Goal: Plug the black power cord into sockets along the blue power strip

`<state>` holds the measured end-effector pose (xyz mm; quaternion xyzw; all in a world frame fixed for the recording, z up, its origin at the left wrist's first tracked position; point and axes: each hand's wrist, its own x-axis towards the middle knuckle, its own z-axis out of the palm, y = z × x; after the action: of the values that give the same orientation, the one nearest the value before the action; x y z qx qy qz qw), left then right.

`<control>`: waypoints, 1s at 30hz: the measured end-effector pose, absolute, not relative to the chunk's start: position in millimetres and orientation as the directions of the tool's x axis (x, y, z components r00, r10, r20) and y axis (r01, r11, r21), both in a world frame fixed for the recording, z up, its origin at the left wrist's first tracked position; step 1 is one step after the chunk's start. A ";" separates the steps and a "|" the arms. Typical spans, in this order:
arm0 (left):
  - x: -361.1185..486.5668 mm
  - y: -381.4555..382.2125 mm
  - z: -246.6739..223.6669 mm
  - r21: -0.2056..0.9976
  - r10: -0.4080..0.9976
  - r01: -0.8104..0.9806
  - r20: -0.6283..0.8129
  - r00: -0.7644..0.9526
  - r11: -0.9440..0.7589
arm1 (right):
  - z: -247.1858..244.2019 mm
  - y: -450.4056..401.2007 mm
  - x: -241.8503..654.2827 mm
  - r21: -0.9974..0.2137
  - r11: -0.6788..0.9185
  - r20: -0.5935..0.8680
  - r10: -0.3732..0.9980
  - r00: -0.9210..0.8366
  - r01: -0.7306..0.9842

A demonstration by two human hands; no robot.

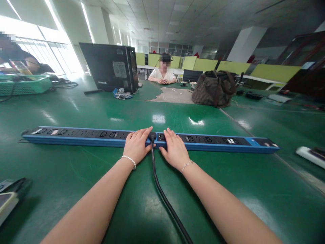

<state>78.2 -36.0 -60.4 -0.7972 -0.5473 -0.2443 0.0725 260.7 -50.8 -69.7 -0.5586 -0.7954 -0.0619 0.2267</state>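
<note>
Long blue-and-black power strip (pixel 215 143) lies across mid-frame on green surface (pixel 83 179). Black plug (pixel 152 136) sits at its middle, cable (pixel 162 194) running to the bottom edge. Left hand (pixel 137 144) rests on strip just left of plug, right hand (pixel 175 147) just right; fingers extended, thumbs spread away. Computer tower (pixel 111 69) upper left; brown bag (pixel 209 88) upper right.

free: table (pixel 175 115) past power strip (pixel 218 139) | obstacle: cable (pixel 162 193), near side
</note>
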 end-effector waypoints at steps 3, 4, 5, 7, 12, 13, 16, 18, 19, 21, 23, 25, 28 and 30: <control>81.3 -35.5 -58.9 0.167 0.806 0.872 0.491 0.331 -0.460 | -74.7 -56.4 277.3 -0.067 0.343 0.433 0.856 -0.282 0.937; 82.3 -34.9 -58.4 0.171 0.801 0.870 0.501 0.328 -0.463 | -76.0 -57.2 280.4 -0.051 0.340 0.443 0.850 -0.284 0.939; 83.4 -34.3 -57.9 0.176 0.798 0.871 0.512 0.317 -0.458 | -77.2 -57.7 282.1 -0.044 0.337 0.455 0.845 -0.281 0.941; 85.5 -33.3 -57.0 0.185 0.796 0.878 0.530 0.290 -0.443 | -79.0 -57.6 282.3 -0.045 0.327 0.478 0.837 -0.267 0.944; 90.0 -33.9 -55.7 0.189 0.802 0.889 0.536 0.261 -0.416 | -80.8 -56.1 278.8 -0.054 0.325 0.495 0.830 -0.258 0.944; 90.6 -34.2 -55.4 0.187 0.804 0.891 0.534 0.261 -0.413 | -80.8 -55.9 278.7 -0.057 0.323 0.497 0.830 -0.254 0.945; 91.5 -34.5 -53.6 0.187 0.816 0.899 0.521 0.250 -0.395 | -80.6 -55.4 278.8 -0.074 0.325 0.497 0.832 -0.248 0.943; 91.6 -33.8 -51.6 0.187 0.825 0.906 0.511 0.240 -0.380 | -80.5 -54.9 278.9 -0.088 0.334 0.495 0.832 -0.250 0.938; 91.6 -33.3 -50.5 0.186 0.828 0.908 0.507 0.239 -0.376 | -80.4 -54.6 279.0 -0.094 0.338 0.495 0.832 -0.250 0.937; 91.6 -32.2 -48.9 0.181 0.828 0.908 0.504 0.243 -0.377 | -80.2 -54.0 279.4 -0.099 0.342 0.494 0.832 -0.252 0.935; 91.5 -31.1 -48.4 0.176 0.823 0.906 0.509 0.252 -0.385 | -79.4 -53.5 280.2 -0.098 0.344 0.493 0.832 -0.255 0.934; 91.2 -30.3 -49.4 0.175 0.815 0.902 0.520 0.256 -0.395 | -78.1 -52.7 281.5 -0.098 0.354 0.494 0.828 -0.263 0.930; 90.3 -29.1 -51.9 0.175 0.805 0.893 0.528 0.269 -0.414 | -75.7 -50.1 284.5 -0.117 0.375 0.496 0.824 -0.273 0.920; 89.6 -28.5 -52.7 0.180 0.807 0.888 0.520 0.279 -0.423 | -74.6 -47.8 287.1 -0.138 0.388 0.499 0.822 -0.274 0.911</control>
<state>89.6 -28.5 -52.7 -0.7964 -0.5321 -0.2780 0.0727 287.1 -47.8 -74.6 -0.5462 -0.7934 -0.0880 0.2538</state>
